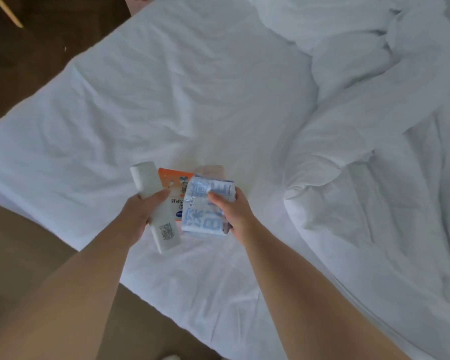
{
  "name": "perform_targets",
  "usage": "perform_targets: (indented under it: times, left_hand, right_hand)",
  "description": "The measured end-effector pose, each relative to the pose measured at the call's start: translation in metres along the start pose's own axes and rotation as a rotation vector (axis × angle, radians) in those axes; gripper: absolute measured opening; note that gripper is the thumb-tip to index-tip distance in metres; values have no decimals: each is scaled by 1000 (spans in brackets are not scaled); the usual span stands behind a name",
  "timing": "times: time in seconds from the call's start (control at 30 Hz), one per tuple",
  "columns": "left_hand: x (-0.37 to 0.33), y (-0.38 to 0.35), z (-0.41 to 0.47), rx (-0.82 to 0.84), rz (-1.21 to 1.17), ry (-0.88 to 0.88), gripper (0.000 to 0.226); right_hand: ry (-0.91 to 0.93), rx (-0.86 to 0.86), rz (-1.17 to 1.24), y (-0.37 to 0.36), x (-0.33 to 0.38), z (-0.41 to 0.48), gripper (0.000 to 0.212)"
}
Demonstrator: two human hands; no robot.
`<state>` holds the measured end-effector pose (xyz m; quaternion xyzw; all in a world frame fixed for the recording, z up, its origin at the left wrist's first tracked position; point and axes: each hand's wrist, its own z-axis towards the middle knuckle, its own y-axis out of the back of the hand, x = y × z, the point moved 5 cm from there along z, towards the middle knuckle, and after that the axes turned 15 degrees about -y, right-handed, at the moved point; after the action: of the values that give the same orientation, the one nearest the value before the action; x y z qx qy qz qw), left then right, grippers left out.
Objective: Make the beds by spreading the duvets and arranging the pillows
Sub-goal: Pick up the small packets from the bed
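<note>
A bed (166, 87) with a wrinkled white sheet fills the view. The white duvet (374, 126) lies bunched in a heap over its right side. No pillow is in sight. Above the sheet's near corner my left hand (138, 214) grips a long white box (155, 206) with a QR code, together with an orange-and-white packet (176, 188) behind it. My right hand (231, 211) holds a blue-and-white soft pack (205, 209) with large blue print, thumb on top. A pale wrapper edge (213, 169) shows behind that pack.
Brown floor (24, 61) lies to the left of the bed and below its near corner. A pale wooden leg (7, 11) slants across the top left corner. A small white object (170, 357) sits at the bottom edge.
</note>
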<state>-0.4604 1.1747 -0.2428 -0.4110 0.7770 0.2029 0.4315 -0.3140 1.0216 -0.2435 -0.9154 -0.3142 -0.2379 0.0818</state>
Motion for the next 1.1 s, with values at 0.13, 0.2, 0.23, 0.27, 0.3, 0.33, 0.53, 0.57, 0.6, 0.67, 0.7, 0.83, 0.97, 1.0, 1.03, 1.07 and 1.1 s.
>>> perform_targets:
  times: [0.13,0.2,0.23,0.27,0.3,0.33,0.53,0.57,0.6,0.67,0.7,0.83,0.97,1.0,1.03,1.07,1.1]
  left_hand:
    - [8,10,26,-71,189,-79,57]
    - [5,12,27,-68,227,-66,76]
    - [4,10,27,-36,223,-56,84]
    - [3,7,27,-8,216,-47,89]
    - [1,2,28,1,218,-48,88]
    - [1,-2,29,-4,231,-57,83]
    - [2,-9,32,-76,770,-123,82]
    - [1,-8,28,-61,850,-101,79]
    - [0,-7,25,-58,901,-74,75]
    - [-3,-3,18,-72,973,-26,68]
    - [-5,-2,14,-75,1012,-12,68]
    - [-13,-13,-11,-23,1198,-100,83]
    - [-22,-48,-54,141,1376,-218,83]
    - [-24,-58,-65,185,1402,-224,83]
    - [-26,-70,-76,225,1419,-227,83]
    - [-29,-82,-87,259,1427,-233,83]
    - [-33,-95,-98,289,1429,-241,82]
  right_hand:
    - [33,-38,38,-2,-2,16,48]
    - [19,-43,68,1,-2,15,49]
    - [17,-57,53,3,0,12,50]
    - [22,-73,32,5,4,10,50]
    - [32,-93,7,9,8,9,50]
    - [37,-115,-9,13,12,8,50]
    - [52,-222,-262,25,7,7,38]
    - [61,-254,-317,27,5,7,41]
    - [65,-276,-371,29,5,4,46]
    - [31,-278,-450,33,1,-5,58]
    - [4,-277,-470,36,-1,-10,66]
    - [-41,-309,-496,57,-13,-32,77]
    - [-35,-346,-545,89,-22,-69,73]
    - [-30,-363,-561,100,-24,-80,73]
    - [-30,-386,-574,112,-25,-92,72]
    - [-30,-410,-584,126,-26,-104,72]
    - [-36,-430,-590,139,-27,-116,72]
